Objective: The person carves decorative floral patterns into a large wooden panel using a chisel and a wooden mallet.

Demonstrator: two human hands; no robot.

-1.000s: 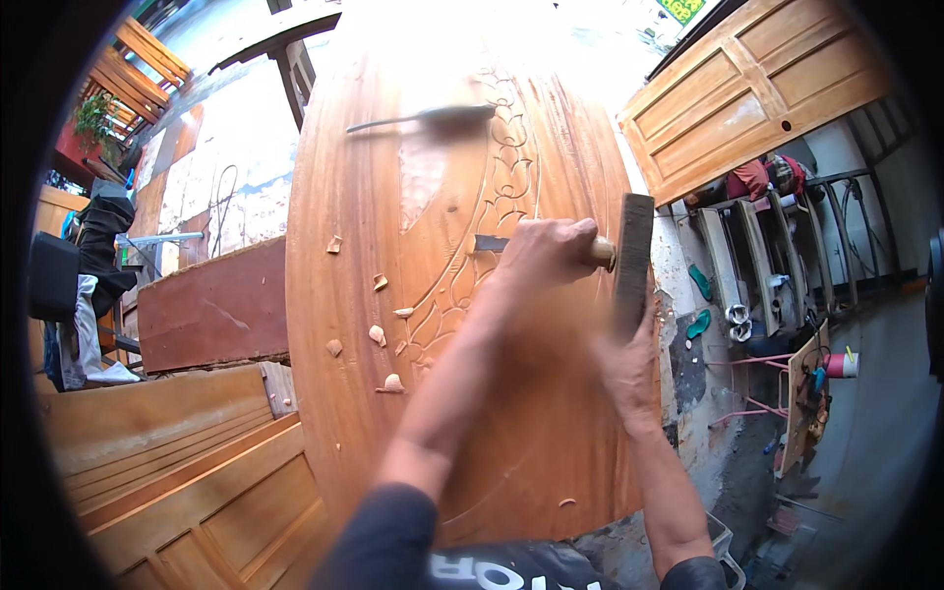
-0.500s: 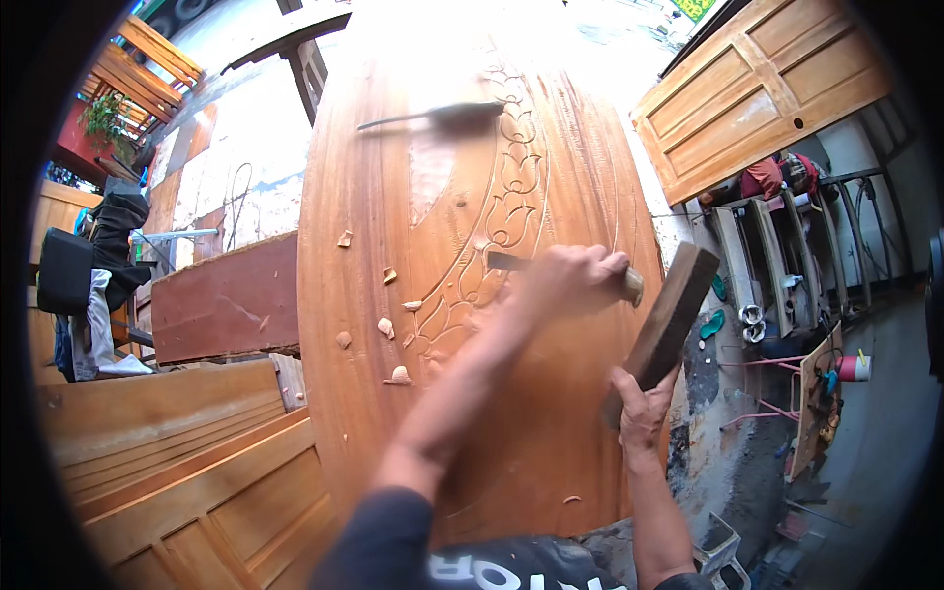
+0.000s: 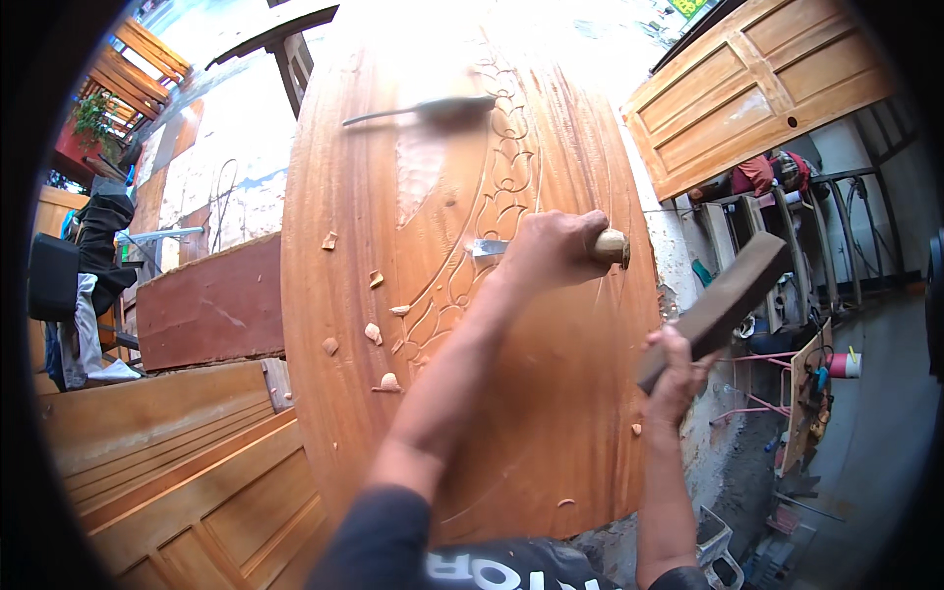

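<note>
A wide, reddish-brown wooden panel [image 3: 541, 393] lies in front of me, carved with a curling band of leaf shapes [image 3: 500, 202]. My left hand [image 3: 556, 246] is wrapped round the wooden handle of a chisel [image 3: 490, 248], whose flat metal blade meets the panel beside the carved band. The handle's pale butt sticks out to the right of the fist. In my right hand [image 3: 678, 379] is a dark rectangular wooden block [image 3: 728, 300], held slantwise at the panel's right edge, apart from the chisel. Wood chips [image 3: 374, 334] are scattered left of my left forearm.
A dark, slim-shafted tool [image 3: 442, 110], blurred, lies on the panel's far part. Panelled doors stand at the far right [image 3: 747, 108] and lower left [image 3: 216, 492]. A red-brown board [image 3: 211, 300] and a black bag [image 3: 54, 275] are at left; metal frames [image 3: 787, 256] stand right.
My right hand and the wooden block have swung to the right, away from the chisel. The chisel's butt has shifted away from me while its blade stays near the same spot. The view moved slightly.
</note>
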